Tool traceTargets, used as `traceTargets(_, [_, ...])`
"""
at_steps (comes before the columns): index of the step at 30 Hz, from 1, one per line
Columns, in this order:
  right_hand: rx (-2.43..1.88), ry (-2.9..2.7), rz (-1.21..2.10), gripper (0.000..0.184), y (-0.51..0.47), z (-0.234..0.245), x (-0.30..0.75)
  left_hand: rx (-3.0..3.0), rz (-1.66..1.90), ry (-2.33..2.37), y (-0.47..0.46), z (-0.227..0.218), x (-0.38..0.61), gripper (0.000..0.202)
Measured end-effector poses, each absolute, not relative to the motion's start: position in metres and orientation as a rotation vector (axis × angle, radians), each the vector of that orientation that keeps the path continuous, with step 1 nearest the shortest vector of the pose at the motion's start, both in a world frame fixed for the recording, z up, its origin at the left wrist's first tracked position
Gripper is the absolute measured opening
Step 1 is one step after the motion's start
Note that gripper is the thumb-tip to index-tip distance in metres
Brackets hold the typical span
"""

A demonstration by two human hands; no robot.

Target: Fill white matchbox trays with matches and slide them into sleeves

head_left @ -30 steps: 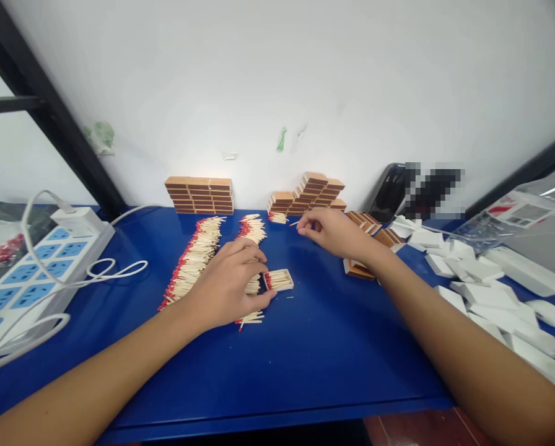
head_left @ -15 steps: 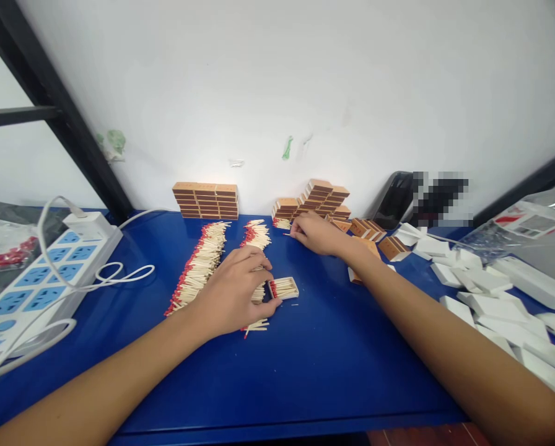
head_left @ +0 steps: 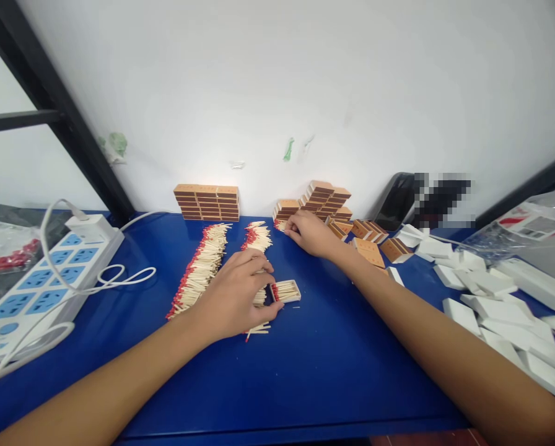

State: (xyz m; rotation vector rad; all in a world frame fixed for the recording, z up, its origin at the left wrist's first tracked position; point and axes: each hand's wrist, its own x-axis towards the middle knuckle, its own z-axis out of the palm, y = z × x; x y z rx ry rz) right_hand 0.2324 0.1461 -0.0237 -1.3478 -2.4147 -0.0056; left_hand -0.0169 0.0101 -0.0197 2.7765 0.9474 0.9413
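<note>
My left hand [head_left: 233, 294] curves over the middle row of matches [head_left: 256, 234], thumb and fingers closed at the left end of a small matchbox tray [head_left: 287, 289]. Red-headed matches lie inside that tray. Farther back, my right hand [head_left: 308, 232] has its fingers pinched together at a little pile of matches [head_left: 280, 225]; what is between the fingertips is hidden. A long row of matches [head_left: 198, 272] spreads to the left, red heads pointing left. Behind my right hand stand stacked matchboxes [head_left: 321, 195].
A neat block of matchboxes [head_left: 206, 201] stands against the wall. Loose matchboxes [head_left: 368, 252] lie beside my right forearm. White box pieces [head_left: 500, 303] are heaped at the right, near a dark phone [head_left: 396, 201]. At the left sits a power strip [head_left: 49, 279] with a looping white cable [head_left: 133, 279].
My right hand has shifted slightly left and back onto the little pile; the match that showed at its fingertips is no longer distinct. My left hand stays at the tray.
</note>
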Motion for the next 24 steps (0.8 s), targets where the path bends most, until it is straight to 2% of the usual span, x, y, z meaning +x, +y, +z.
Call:
traceTargets(4, [-1.352, -2.4, -0.004, 0.005, 0.147, -0.024, 0.233, 2.787, 0.932, 0.964, 0.011, -0.019, -0.017, 0.02])
traceTargets(24, [-1.474, -2.499, 0.073, 0.012, 0.136, -0.017, 0.231, 2.79, 0.942, 0.962, 0.011, -0.016, -0.016, 0.017])
